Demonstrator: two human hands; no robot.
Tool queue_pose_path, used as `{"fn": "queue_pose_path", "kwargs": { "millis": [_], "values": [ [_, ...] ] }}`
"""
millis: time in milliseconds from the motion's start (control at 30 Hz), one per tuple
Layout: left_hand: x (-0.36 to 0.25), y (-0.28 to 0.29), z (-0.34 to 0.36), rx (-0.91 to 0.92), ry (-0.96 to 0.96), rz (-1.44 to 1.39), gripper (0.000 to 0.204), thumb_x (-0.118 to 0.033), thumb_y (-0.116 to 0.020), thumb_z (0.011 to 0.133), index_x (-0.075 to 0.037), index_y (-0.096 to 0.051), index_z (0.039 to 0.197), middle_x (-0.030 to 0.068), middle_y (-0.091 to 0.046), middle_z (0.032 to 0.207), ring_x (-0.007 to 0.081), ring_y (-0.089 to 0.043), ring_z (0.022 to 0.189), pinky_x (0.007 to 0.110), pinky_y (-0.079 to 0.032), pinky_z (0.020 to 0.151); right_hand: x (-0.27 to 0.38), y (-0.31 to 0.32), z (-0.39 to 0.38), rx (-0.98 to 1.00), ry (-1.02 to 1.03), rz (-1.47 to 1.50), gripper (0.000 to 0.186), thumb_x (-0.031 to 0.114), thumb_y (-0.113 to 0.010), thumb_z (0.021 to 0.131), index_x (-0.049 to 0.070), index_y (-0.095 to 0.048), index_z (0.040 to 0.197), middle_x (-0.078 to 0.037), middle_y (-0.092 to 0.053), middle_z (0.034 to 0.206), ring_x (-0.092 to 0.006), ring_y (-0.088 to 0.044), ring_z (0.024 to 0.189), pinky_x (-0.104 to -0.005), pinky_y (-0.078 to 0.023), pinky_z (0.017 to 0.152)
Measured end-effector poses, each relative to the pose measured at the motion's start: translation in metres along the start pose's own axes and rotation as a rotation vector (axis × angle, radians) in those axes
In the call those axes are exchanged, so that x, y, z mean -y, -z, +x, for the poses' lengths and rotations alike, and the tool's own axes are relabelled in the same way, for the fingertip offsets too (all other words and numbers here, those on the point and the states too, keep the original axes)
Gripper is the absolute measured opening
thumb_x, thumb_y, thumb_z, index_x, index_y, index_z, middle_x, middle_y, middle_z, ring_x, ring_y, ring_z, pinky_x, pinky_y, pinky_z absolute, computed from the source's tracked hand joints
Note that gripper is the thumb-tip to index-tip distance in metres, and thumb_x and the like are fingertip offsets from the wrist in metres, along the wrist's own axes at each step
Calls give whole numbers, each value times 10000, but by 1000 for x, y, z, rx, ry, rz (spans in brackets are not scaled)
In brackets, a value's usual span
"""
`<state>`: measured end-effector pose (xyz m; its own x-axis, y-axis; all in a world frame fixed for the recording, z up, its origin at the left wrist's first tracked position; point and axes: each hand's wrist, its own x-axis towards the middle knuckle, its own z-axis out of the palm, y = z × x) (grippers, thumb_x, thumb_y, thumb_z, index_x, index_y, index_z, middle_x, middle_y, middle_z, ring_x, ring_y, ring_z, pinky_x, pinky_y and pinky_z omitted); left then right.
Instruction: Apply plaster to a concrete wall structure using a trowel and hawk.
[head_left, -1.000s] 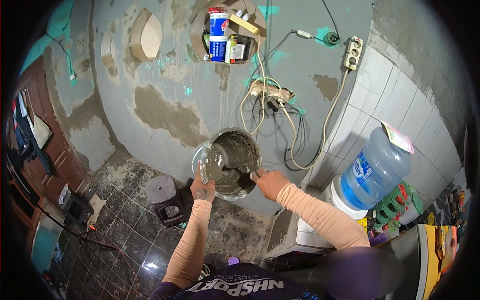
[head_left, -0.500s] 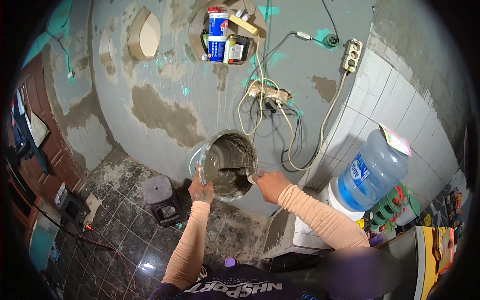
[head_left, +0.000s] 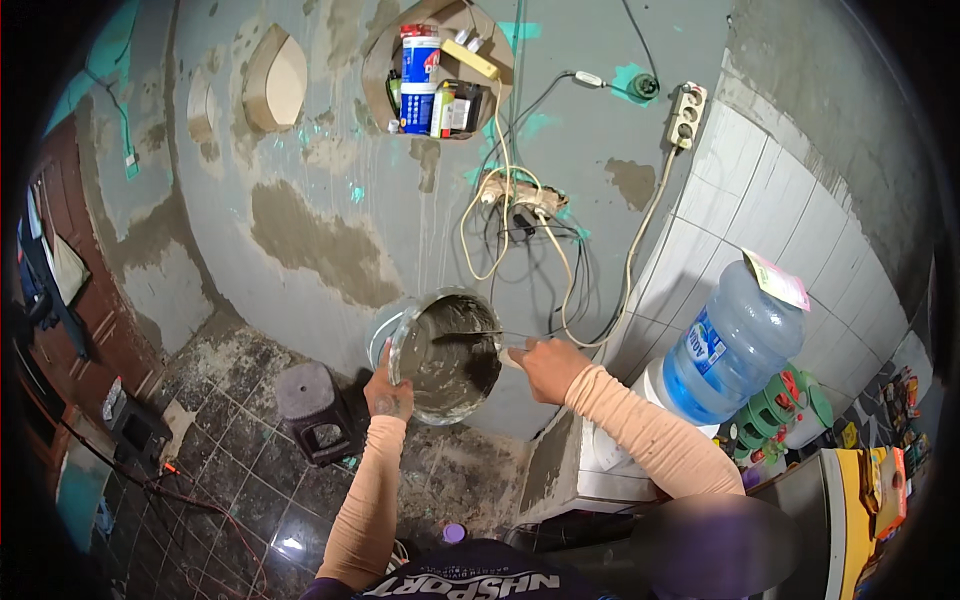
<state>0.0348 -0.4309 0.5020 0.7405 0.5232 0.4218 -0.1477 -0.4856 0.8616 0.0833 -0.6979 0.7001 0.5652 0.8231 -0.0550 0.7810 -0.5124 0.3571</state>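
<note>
A round bucket (head_left: 396, 350) with a smeared rim is tilted toward me, in front of the grey wall. Wet grey cement mix (head_left: 450, 375) coats its inside. My left hand (head_left: 386, 392) grips the left side of the rim, the thumb along the edge. My right hand (head_left: 552, 370) is closed round the light handle of a trowel (head_left: 470, 336) at the bucket's right rim. The trowel's thin blade reaches across the opening, over the mix. Part of the handle is hidden by my fingers.
A dark plastic stool (head_left: 312, 405) stands on the tiled floor, left of my left forearm. At right, a large water bottle (head_left: 735, 340) sits on a white stand. Loose cables hang from the wall below a power strip (head_left: 686, 115). Cans and boxes fill a wall niche (head_left: 375, 75).
The view has shifted slightly. Relative to the bucket, my right hand has moved up and to the right with the trowel. My left hand keeps its grip on the rim.
</note>
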Motion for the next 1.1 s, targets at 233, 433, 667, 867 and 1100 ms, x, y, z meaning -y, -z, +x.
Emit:
{"fn": "queue_pose_path", "kwargs": {
  "millis": [233,433,667,867,1100],
  "values": [
    [-22,-9,-9,-54,125,-393,714,98,-457,739,-131,-409,1413,27,-636,1099,107,-544,781,223,-452,670,0,3,-5,-187,-54,72,490,66,-581,727,23,-492,1207,-197,-603,945,-337,-646,704,-413,-538,632],
    [-39,-16,-12,-86,146,-610,734,159,-384,690,-33,-409,1398,2,-546,1188,76,-435,756,189,-387,615,33,-21,1,33,11,152,448,69,-580,750,10,-503,1187,-193,-618,939,-344,-654,754,-415,-543,632],
    [-40,-24,-15,-121,36,-439,679,88,-421,714,-50,-440,1379,11,-607,1100,60,-482,806,185,-420,682,45,-43,30,-290,-117,-12,214,101,-540,795,-44,-623,928,-132,-631,813,-280,-646,809,-346,-551,652],
    [-48,-20,-25,-226,35,-332,553,72,-460,742,57,-473,1295,18,-565,1114,70,-462,821,162,-374,656,61,-30,24,-48,-65,216,232,93,-573,759,-28,-618,952,-168,-645,881,-290,-646,828,-378,-553,684],
    [-19,-16,-18,-186,-12,-476,589,-28,-525,758,-19,-458,1343,58,-631,1086,115,-555,902,204,-433,785,44,-34,48,-514,-195,229,191,88,-561,757,-12,-638,901,-158,-634,881,-283,-643,787,-379,-551,635]
  ]
}}
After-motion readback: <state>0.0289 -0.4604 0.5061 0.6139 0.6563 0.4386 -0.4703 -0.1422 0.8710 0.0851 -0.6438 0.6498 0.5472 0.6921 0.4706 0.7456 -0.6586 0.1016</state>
